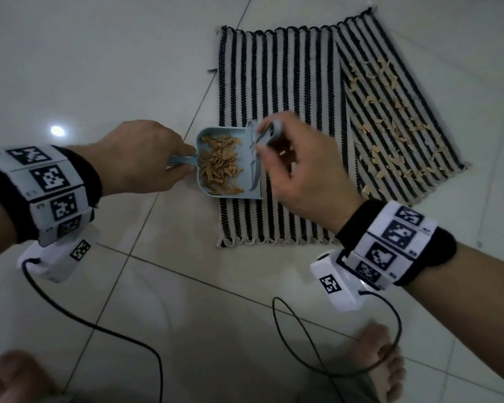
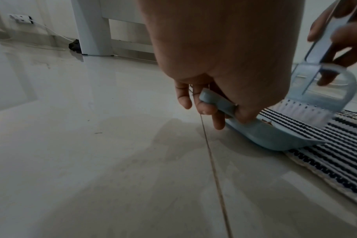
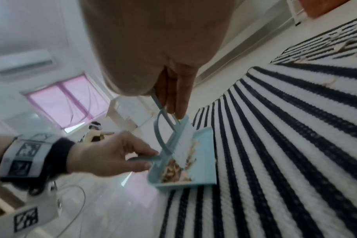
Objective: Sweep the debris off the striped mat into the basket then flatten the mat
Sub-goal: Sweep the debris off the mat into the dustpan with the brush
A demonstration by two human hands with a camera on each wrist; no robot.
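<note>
The mat has black and white stripes; the dustpan is pale blue, the debris tan.

Dim, bluish light; a lamp glare on glossy tiles; the right wrist view seems motion-blurred.

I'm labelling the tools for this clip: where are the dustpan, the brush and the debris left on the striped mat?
dustpan (image 1: 246,190), head view, bare front floor of the pan.
brush (image 2: 308,112), left wrist view, white bristles.
debris (image 1: 390,126), head view, scraps on the folded-over part of the mat.
</note>
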